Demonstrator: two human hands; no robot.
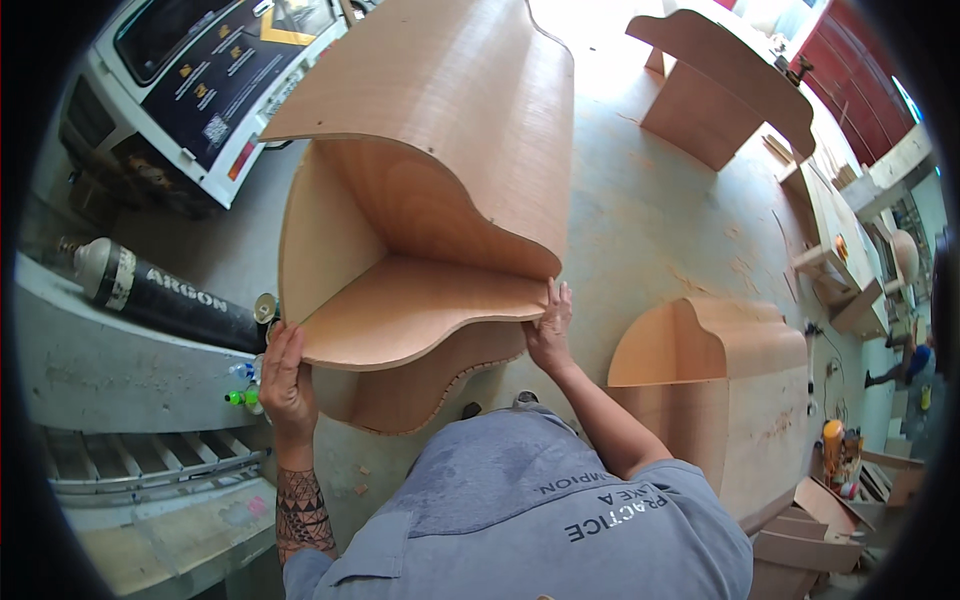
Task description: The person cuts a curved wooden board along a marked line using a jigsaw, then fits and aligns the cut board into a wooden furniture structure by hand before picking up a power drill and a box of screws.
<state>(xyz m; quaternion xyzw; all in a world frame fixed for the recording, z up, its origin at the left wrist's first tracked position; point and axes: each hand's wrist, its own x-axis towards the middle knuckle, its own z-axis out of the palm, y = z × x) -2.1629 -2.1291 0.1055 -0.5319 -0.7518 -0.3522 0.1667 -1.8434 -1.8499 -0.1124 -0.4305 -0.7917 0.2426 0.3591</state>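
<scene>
cloth of a grey shirt [480, 520] lies nearest. just past it, the left hand [284, 380] grips the left front corner of a wavy panel [430, 305], fingers close together at the edge; the right hand [549, 325] grips the panel's right end, fingers a little spread. the undersides of both grips are hidden. the panel lies straight ahead of the person, in the open end of a big plywood shell [470, 110], meeting an upright side board [315, 235]; whether it is fixed there i cannot tell. another curved sheet [400, 392] shows below it.

as i judge it, the assembly is stiff, bulky and fairly heavy if it moves as 1 piece, dry rather than slippery, with thin edges that could chip. the panel's 2 far-apart ends look like sound holds, better than the shell's lip.

farther out, a black gas cylinder [180, 300] is on the left and a smaller plywood unit [755, 345] on the right; beyond are a white van [235, 85] and a wavy-topped plywood piece [735, 70].
</scene>
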